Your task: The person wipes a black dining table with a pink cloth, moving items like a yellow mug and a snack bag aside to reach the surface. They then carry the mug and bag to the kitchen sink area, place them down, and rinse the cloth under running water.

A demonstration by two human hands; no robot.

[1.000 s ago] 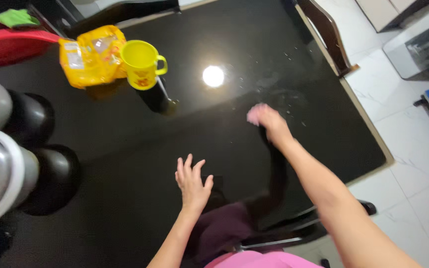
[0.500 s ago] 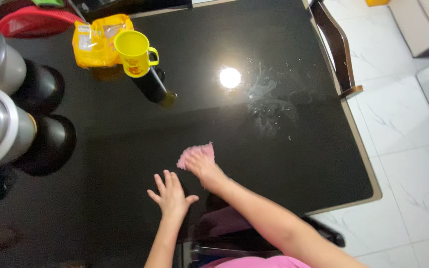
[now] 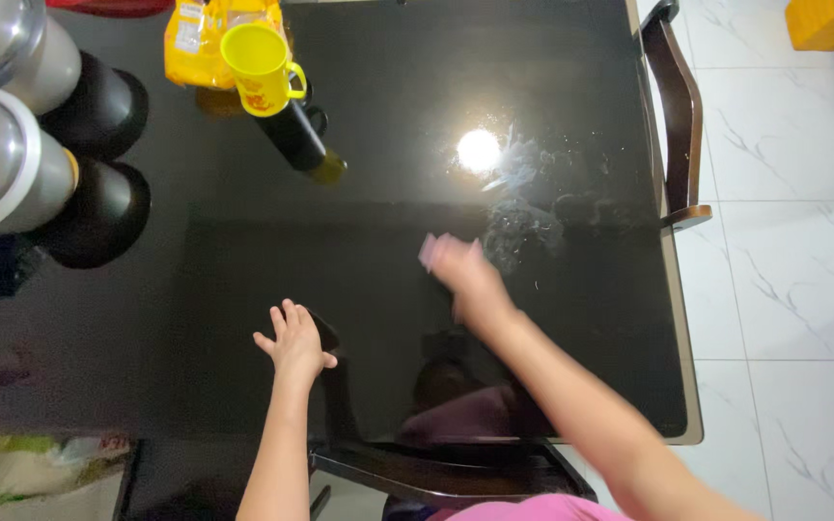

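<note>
My right hand (image 3: pixel 463 270) is closed down on a pink cloth (image 3: pixel 433 251), pressed to the black glossy table (image 3: pixel 243 241) about mid-table, just left of the wet smears (image 3: pixel 523 217). The cloth is motion-blurred, so I can't tell its long axis or which way it points; only a pink edge shows at my fingertips. My left hand (image 3: pixel 293 340) lies flat, fingers spread, near the table's front edge. A yellow mug (image 3: pixel 261 56) stands far back beside a yellow packet (image 3: pixel 195 39).

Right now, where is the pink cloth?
In the head view, the pink cloth is under the right hand near the middle of the black table, just left of the smeary streaks.
</note>
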